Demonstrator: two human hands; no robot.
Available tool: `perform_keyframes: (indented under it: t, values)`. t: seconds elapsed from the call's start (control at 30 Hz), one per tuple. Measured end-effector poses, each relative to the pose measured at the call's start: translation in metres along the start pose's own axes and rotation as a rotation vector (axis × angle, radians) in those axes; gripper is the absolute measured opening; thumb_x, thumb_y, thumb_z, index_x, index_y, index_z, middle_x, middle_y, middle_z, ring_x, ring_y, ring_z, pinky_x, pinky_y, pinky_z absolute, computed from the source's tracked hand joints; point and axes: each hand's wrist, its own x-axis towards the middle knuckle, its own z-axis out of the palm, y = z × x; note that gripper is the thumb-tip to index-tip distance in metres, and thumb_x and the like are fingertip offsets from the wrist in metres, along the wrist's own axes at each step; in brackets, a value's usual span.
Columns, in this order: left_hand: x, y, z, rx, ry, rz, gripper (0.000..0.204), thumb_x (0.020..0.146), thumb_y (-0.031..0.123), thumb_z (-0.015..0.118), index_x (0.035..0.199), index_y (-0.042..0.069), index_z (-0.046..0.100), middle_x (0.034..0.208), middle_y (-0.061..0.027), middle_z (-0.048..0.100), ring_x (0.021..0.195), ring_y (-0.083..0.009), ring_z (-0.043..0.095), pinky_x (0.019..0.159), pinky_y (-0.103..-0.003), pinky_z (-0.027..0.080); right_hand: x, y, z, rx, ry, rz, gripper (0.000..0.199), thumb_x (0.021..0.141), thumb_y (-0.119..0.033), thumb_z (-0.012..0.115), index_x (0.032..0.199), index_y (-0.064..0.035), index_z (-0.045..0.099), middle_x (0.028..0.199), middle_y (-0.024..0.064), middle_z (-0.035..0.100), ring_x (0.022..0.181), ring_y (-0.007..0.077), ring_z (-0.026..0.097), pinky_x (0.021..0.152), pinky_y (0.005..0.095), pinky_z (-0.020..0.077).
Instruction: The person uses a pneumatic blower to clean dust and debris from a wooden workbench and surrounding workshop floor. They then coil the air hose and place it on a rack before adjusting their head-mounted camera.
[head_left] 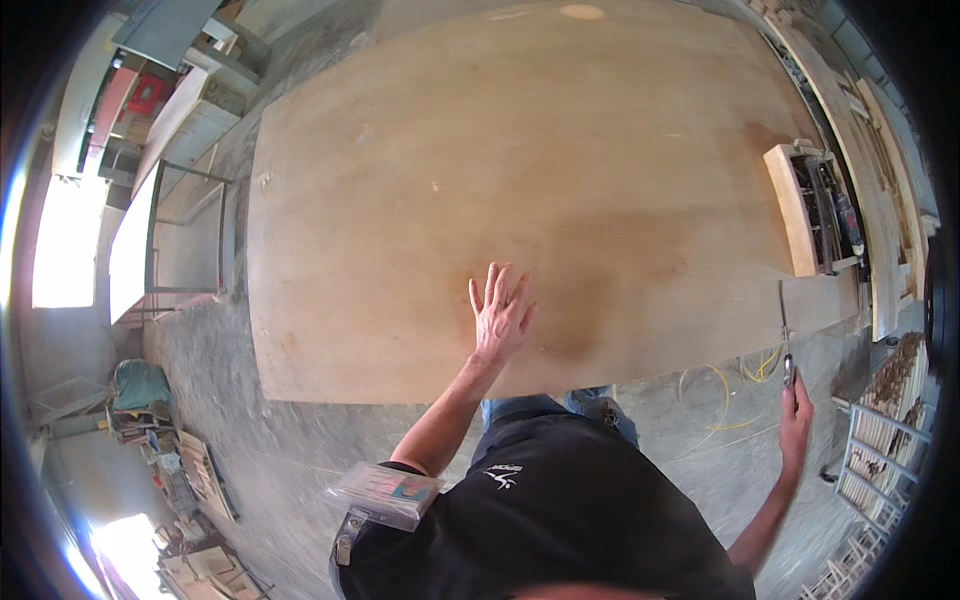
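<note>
My left hand (501, 315) rests on the large brown wooden board (400, 180) near its front edge, with the fingers spread and nothing in them. Out to the right, beyond the board's front edge, my right hand (796, 405) is closed round the handle of a long thin tool (785, 318). Its slim shaft points away from me, over the board's right front corner. Whether it is a screwdriver or a narrow blade, I cannot tell. Farther back on the right stands an open wooden toolbox (788, 212) with several dark hand tools inside.
Long timber pieces (868, 190) lie along the right side. A yellow cord (728, 400) is on the concrete floor (330, 470) below the front edge. At the right stands a light blue metal frame (880, 465); a metal-framed table (185, 235) is at the left.
</note>
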Motion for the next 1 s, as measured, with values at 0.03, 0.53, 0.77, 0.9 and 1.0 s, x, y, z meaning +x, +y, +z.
perform_keyframes:
  t: [0.03,0.53,0.77,0.9,1.0]
  values:
    - [0.0,0.02,0.008,0.015,0.024,-0.05,0.059,0.092,0.033,0.069,0.145,0.014,0.054,0.156,-0.0156,0.039,0.15,-0.0385,0.028,0.117,-0.069,0.016,-0.004,0.002,-0.016,0.013,0.008,0.055,0.052,0.093,-0.009,0.058,0.144,0.0006,0.054,0.098,0.0014,0.068,0.077,0.0079,0.057,0.069,0.0258,0.0452]
    - [0.199,0.207,0.048,-0.578,-0.181,0.402,0.04,0.095,0.013,0.065,0.133,0.001,0.059,0.128,-0.0239,0.061,0.118,-0.0425,0.058,0.097,-0.048,0.05,0.029,0.066,-0.195,0.245,0.702,0.635,0.049,0.101,-0.048,0.06,0.142,-0.0213,0.06,0.063,-0.0039,0.042,0.043,0.0064,0.039,0.036,0.0278,0.0316]
    - [0.274,0.262,0.048,-0.624,-0.343,0.576,0.037,0.095,0.014,0.066,0.129,0.001,0.06,0.121,-0.022,0.063,0.116,-0.0412,0.06,0.095,-0.047,0.051,-0.014,0.058,-0.154,0.104,0.463,0.741,0.047,0.096,-0.051,0.066,0.133,-0.0208,0.069,0.075,0.0001,0.059,0.048,0.0072,0.044,0.042,0.0282,0.0374]
    - [0.3,0.307,0.093,-0.509,-0.436,0.671,0.044,0.094,0.02,0.066,0.134,0.003,0.058,0.129,-0.0217,0.06,0.124,-0.0396,0.055,0.101,-0.049,0.048,0.005,0.008,-0.154,0.223,0.044,0.748,0.048,0.095,-0.047,0.068,0.136,-0.0219,0.067,0.088,0.003,0.071,0.058,0.0113,0.052,0.05,0.0325,0.0441]
    - [0.282,0.347,0.139,-0.27,-0.366,0.86,0.058,0.095,0.029,0.064,0.145,0.004,0.049,0.144,-0.0216,0.05,0.139,-0.037,0.043,0.112,-0.055,0.037,-0.025,0.101,-0.143,-0.087,0.526,0.499,0.05,0.093,-0.043,0.071,0.138,-0.0236,0.065,0.081,-0.002,0.068,0.059,0.0082,0.05,0.052,0.0288,0.0434]
